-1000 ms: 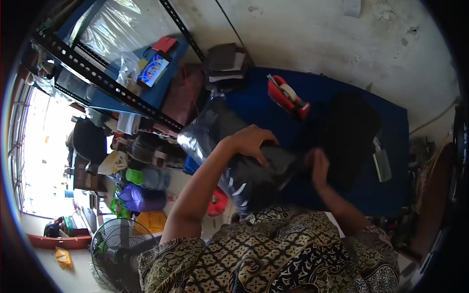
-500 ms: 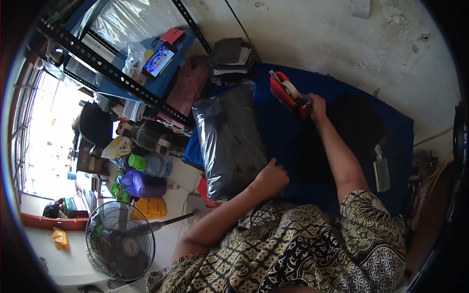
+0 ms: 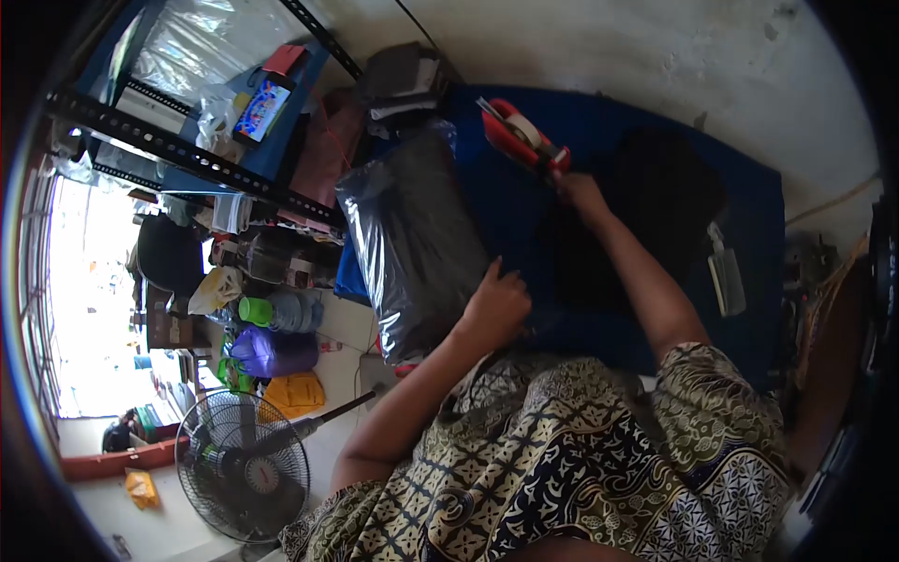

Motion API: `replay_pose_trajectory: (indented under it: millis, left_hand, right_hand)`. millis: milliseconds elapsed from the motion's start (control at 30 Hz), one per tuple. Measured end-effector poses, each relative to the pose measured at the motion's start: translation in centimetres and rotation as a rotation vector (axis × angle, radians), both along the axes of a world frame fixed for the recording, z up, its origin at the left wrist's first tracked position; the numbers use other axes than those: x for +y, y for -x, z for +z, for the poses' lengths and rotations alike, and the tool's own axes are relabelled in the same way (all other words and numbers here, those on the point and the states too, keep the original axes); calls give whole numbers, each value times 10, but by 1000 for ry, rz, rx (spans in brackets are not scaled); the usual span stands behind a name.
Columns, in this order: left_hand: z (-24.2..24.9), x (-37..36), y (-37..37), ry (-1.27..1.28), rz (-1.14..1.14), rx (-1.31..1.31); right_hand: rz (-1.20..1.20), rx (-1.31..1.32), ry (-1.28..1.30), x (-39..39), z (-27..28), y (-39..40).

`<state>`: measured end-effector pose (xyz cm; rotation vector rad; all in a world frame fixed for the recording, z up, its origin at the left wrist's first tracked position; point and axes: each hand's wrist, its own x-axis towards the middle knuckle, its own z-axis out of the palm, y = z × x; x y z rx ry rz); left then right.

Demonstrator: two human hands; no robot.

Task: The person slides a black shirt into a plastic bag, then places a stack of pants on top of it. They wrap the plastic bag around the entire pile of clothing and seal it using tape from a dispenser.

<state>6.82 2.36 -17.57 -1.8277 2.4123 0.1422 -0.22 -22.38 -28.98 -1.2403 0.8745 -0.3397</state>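
A dark, folded bundle in a clear plastic package (image 3: pixel 412 234) lies on the blue-covered table (image 3: pixel 585 112). My left hand (image 3: pixel 499 307) is at the package's lower right edge, back up, its bent fingers somewhat apart. Above and to the right, my right hand (image 3: pixel 584 199) is closed on the handle end of a red tape dispenser (image 3: pixel 513 133). A pale tape roll shows in the dispenser, and its cutting end points to the upper left. Under my right forearm lies dark cloth (image 3: pixel 670 211), its folds hard to make out.
Folded garments (image 3: pixel 403 80) are stacked behind the package. A metal shelf (image 3: pixel 187 140) at the left carries a phone (image 3: pixel 263 110) with a lit screen. A pale tag (image 3: pixel 726 279) lies at the table's right side. A standing fan (image 3: pixel 245 468) is at the lower left.
The view has shifted, so the whole scene sits higher and farther left. My left hand's fingers have lifted and spread a little at the package edge. My right hand keeps its hold on the dispenser.
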Motion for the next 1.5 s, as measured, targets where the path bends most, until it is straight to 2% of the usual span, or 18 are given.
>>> replay_pose_trajectory:
  millis: [100,233,567,667,733,767,833,967,1033,1067,1100,1167,1233,1267,1333,1367,1433,1500]
  left_hand:
    - [-3,1,1,-90,13,-20]
    - [-4,-1,-1,-60,18,-16]
    - [-3,-4,1,-66,-35,20]
    - [-3,-4,2,-57,-51,22]
    - [-2,-5,3,-84,-54,2]
    - [-1,-6,3,-110,-49,-18]
    - [-2,-3,2,-93,-55,-31]
    - [-5,0,2,-47,-47,-40]
    - [-7,-1,3,-51,-34,-66]
    - [-9,-2,3,-54,-26,-95]
    - [-11,-2,3,-53,-15,-93]
    - [-15,0,2,119,-60,-95]
    - [-10,-2,6,27,-5,-101]
    - [-6,-2,8,-71,42,-104]
    - [-5,2,8,-27,73,-92]
    - [-5,4,7,17,91,-86]
    - [-6,13,4,36,135,-50]
    - [-8,20,1,56,175,-10]
  right_hand:
    - [197,-165,172,65,59,43]
    - [346,-29,392,152,54,102]
    - [-195,232,489,181,4,143]
    - [-297,232,347,186,3,145]
    - [-389,-122,43,205,5,122]
    - [-393,-124,45,208,9,118]
    - [-295,11,293,209,22,116]
    - [-222,153,307,197,32,136]
    - [-316,184,671,195,31,135]
    - [-305,183,673,191,36,132]
    - [-269,144,974,186,43,126]
    - [-222,92,1272,180,48,117]
    - [248,35,705,172,43,109]
    - [257,32,708,163,40,103]
    - [329,13,434,140,36,89]
    - [340,11,433,133,41,84]
    - [474,-34,802,122,58,80]
    - [562,-61,968,109,78,89]
